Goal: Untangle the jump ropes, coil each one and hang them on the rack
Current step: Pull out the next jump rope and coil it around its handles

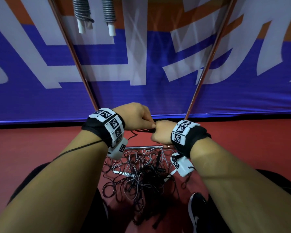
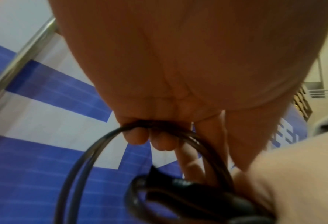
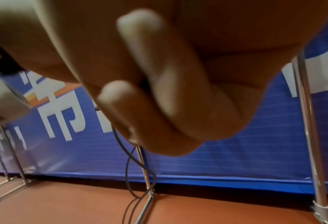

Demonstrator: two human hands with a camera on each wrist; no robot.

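My two hands meet knuckle to knuckle above the floor, between the rack's two slanted poles. The left hand [image 1: 139,117] curls its fingers [image 2: 136,136] round several loops of a black jump rope [image 2: 76,169]. The right hand [image 1: 160,134] grips the same black rope [image 1: 144,131] beside it, its fingers [image 3: 140,50] folded tight, with a thin strand [image 3: 128,160] hanging below. One strand trails back over my left forearm. A tangle of black and pale ropes [image 1: 138,179] lies on the floor under my wrists. Two coiled grey ropes with white handles [image 1: 81,15] [image 1: 108,15] hang at the top.
The rack's left pole [image 1: 74,52] and right pole [image 1: 207,64] slope down to a low crossbar [image 1: 143,146]. A blue, white and orange banner [image 1: 40,101] stands right behind the rack. My dark shoe [image 1: 197,209] is on the red floor [image 1: 40,140] beside the tangle.
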